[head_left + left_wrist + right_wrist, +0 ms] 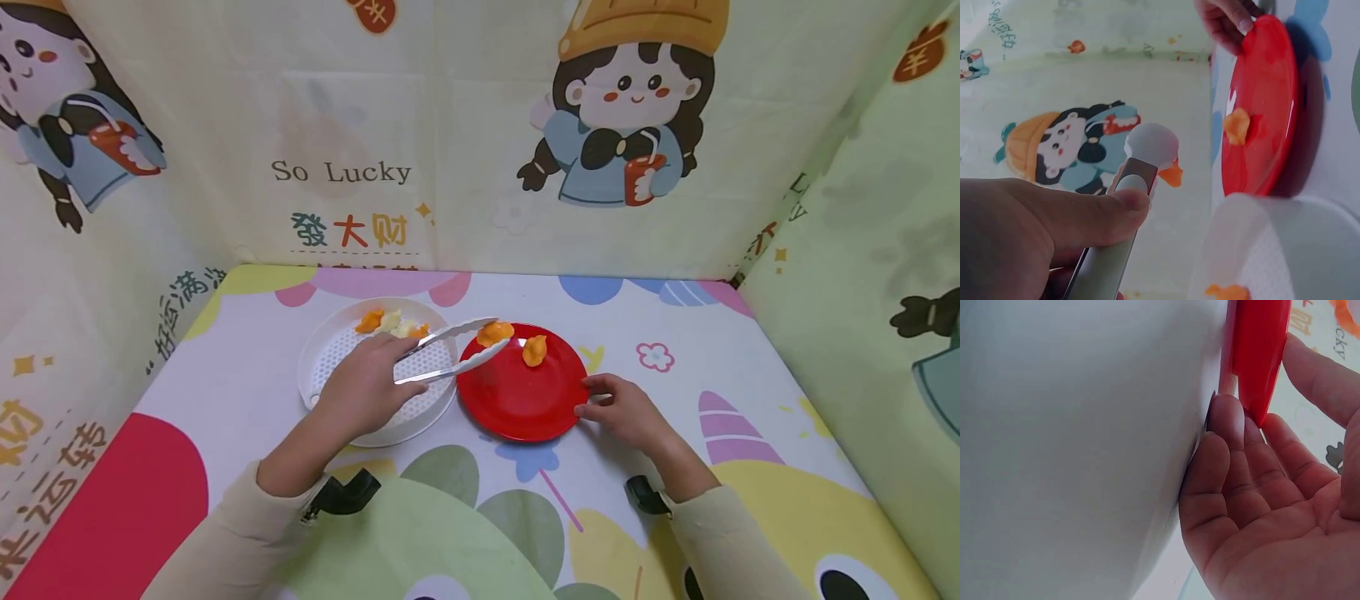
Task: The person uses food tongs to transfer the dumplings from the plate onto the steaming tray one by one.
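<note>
Left hand (371, 385) grips tongs (442, 372) around an orange piece (495, 334), right hand (622, 410) the red plate (523, 404). The piece looks soft; pinch its middle gently.

White tray (341, 343) and right hand (624, 410) flank the red plate (517, 408), its near side free.

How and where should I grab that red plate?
I'd grip the red plate by its right rim, coming from the right, thumb above, fingers under: that edge stands off the table. The right hand pinches there; the white basket crowds the left.
</note>
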`<state>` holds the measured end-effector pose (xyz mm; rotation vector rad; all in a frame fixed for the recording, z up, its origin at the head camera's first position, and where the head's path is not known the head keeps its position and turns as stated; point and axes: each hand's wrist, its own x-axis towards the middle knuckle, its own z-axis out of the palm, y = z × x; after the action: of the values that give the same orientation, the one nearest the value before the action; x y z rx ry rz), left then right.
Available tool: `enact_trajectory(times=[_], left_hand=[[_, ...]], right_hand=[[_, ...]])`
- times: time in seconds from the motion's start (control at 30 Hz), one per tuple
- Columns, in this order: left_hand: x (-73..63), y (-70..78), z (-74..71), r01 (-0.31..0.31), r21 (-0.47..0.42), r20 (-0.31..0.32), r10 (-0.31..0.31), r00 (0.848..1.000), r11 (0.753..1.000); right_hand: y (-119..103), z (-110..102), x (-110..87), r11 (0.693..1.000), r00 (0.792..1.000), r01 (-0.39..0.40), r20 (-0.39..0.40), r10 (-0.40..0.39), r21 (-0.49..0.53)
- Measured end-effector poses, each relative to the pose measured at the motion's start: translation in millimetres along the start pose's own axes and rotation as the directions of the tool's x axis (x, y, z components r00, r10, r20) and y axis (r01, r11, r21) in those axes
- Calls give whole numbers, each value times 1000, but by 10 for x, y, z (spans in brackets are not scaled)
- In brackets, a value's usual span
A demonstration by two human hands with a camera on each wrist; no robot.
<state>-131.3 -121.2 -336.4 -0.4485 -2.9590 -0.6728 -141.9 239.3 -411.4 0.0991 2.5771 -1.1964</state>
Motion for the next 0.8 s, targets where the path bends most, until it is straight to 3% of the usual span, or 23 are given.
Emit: enact_trajectory(times=[0.4,0.8], left_hand=[[-137,-313,-244,68,33,-30,-67,997,997],[-193,-511,-203,118,51,12,-119,993,992]], right_hand=[[-8,13,2,1000,1000,1,-7,-1,-2],[-17,5,1,1000,1000,-7,-3,7,-2]])
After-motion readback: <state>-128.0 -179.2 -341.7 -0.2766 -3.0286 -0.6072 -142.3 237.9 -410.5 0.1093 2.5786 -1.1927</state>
